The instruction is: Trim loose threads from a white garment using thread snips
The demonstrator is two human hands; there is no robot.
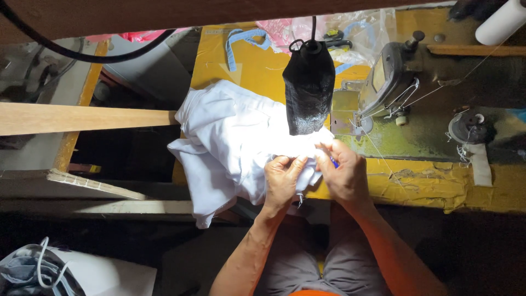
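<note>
I note both sets of fingers (300, 162) pinched on the white cloth (235, 142), left hand (282, 181) and right hand (345, 175) close together; the right also holds a small blue tool (333, 162). The cloth lies heaped on the yellow worktop (246, 66), just beside the sewing machine (383, 82), under a black lamp (308, 87).

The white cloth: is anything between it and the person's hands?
No. Both the left hand and right hand already grip the white cloth directly. The black-covered lamp hangs above it, hiding part of the cloth from view, not blocking the hands.
</note>
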